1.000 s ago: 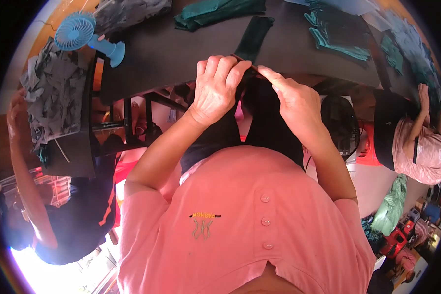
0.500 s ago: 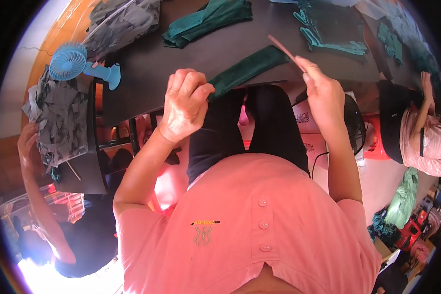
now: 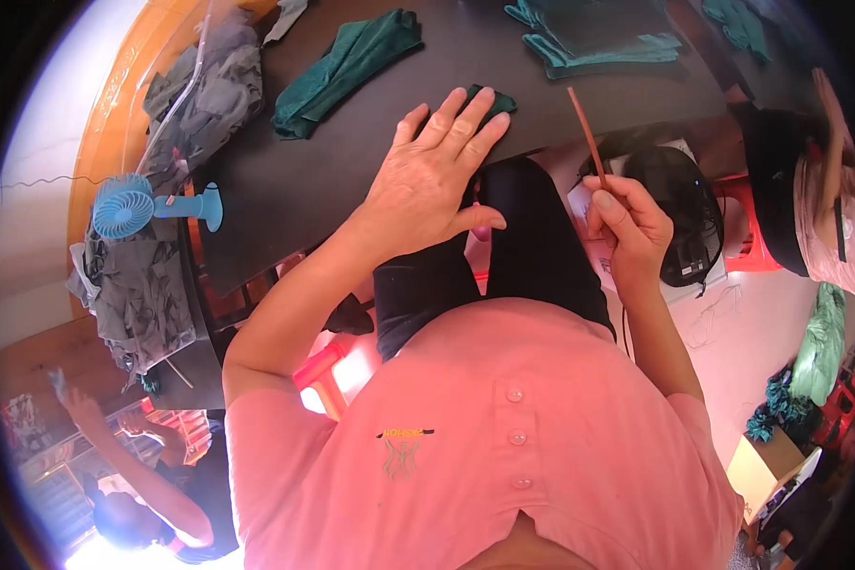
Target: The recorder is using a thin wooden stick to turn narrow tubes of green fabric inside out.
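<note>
My left hand [image 3: 432, 176] lies with fingers stretched and palm down at the table's near edge. It presses on a dark green velvety cloth piece [image 3: 503, 101], most of which is hidden under the fingers. In my right hand [image 3: 632, 223], thumb and fingers pinch the lower end of a thin brown stick [image 3: 585, 131]. The stick points up toward the table, tilted left and apart from the cloth. Farther back on the dark table [image 3: 475, 57] rests a long folded green cloth [image 3: 347, 71]. A flat stack of green pieces [image 3: 603, 47] sits to its right.
A blue handheld fan [image 3: 128, 207] and bundles of grey cloth [image 3: 147, 304] stand at the left. Co-workers sit on both sides, with arms [image 3: 133, 465] at lower left. A black bag [image 3: 684, 214] and red stool [image 3: 755, 228] are at the right.
My left hand has opened from a closed grip on the green strip and now lies flat over it. The strip shows much less. My right hand has drawn back lower with the stick.
</note>
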`<state>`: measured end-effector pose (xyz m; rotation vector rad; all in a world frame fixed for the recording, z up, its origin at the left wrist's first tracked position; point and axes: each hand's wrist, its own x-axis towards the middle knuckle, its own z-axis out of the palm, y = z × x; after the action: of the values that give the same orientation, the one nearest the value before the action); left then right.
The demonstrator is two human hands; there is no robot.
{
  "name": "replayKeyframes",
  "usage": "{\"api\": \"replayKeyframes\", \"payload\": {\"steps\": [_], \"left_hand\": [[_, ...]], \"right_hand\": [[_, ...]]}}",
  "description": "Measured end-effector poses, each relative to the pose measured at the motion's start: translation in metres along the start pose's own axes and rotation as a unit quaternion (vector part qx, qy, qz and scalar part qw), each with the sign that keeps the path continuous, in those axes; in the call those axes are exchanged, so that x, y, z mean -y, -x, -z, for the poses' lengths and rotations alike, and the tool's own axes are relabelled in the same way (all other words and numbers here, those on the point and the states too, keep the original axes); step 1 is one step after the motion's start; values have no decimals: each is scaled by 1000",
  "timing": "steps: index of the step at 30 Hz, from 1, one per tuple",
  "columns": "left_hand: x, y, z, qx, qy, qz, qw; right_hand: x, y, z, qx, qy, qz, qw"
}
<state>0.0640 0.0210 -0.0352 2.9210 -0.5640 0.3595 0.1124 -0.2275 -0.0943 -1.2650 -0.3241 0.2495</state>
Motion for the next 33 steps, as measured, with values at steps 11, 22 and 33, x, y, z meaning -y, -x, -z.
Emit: {"api": "replayKeyframes", "payload": {"steps": [11,22,33], "left_hand": [[-2,-27,-10,-58,-29,77,995],[14,-57,-29,-129,29,87,987],[5,-56,-21,-148,92,91,981]], "right_hand": [[-13,9,-1,5,-43,-81,996],[-15,14,0,-32,-104,-102,989],[24,-24,-21,-50,-96,-53,993]]}}
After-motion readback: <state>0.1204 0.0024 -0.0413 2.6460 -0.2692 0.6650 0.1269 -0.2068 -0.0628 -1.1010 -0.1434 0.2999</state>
